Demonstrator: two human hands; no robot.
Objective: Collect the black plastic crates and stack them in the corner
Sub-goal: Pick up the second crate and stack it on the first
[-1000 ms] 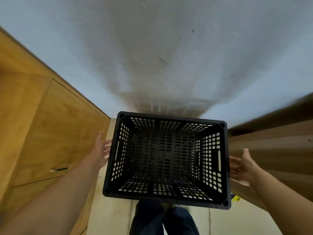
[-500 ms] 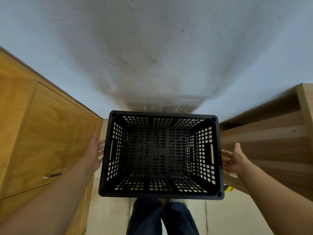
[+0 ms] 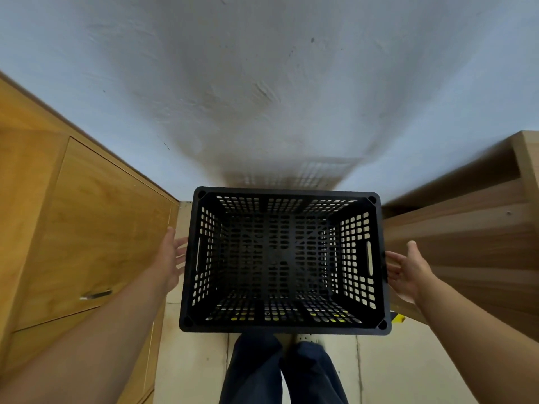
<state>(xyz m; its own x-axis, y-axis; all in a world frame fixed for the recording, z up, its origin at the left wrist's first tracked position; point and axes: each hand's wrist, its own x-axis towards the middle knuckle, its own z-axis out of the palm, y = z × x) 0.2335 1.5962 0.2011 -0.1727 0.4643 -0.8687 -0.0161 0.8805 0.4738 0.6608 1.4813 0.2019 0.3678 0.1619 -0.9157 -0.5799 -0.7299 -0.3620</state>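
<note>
Pale blue-grey wall [image 3: 262, 83] ahead, wooden cabinet [image 3: 87, 228] at left, wooden shelving [image 3: 466, 228] at right, beige tiled floor [image 3: 189, 368].

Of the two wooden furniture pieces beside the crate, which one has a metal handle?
The wooden cabinet on the left; its door carries a small metal handle. The wooden unit on the right of the black crate shows none.

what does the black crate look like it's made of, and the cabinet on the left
The black crate looks like moulded plastic with a matte finish: uniform perforated grid walls, slot handles, rounded corners. The cabinet looks like wood or wood veneer, honey-coloured with visible grain and a slight sheen; solid or laminate, I cannot tell.
</note>
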